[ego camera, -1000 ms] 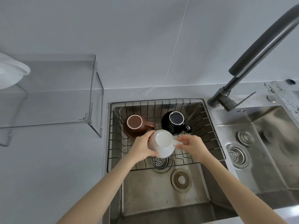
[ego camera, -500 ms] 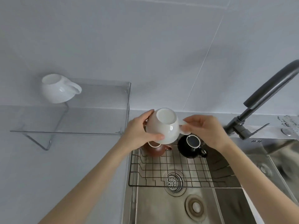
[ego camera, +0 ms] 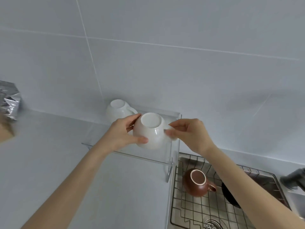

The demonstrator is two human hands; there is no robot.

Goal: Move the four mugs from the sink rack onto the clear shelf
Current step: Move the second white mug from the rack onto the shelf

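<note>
Mid-frame, both hands grip a glossy, round-bellied white mug (ego camera: 151,131) upside down over the clear shelf (ego camera: 165,156), the left hand (ego camera: 123,134) cupping its side, the right hand (ego camera: 189,135) pinching its handle, beside another white mug (ego camera: 118,109).

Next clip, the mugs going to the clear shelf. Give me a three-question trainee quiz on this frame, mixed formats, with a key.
1. True or false: a white mug already sits upside down on the clear shelf.
2. Which mug lies in plain view in the sink rack? A) brown B) green C) yellow
3. Fill in: the left hand and right hand carry the held white mug with its base facing ____.

Key: 1 true; 2 A, the brown mug; 3 up.
</note>
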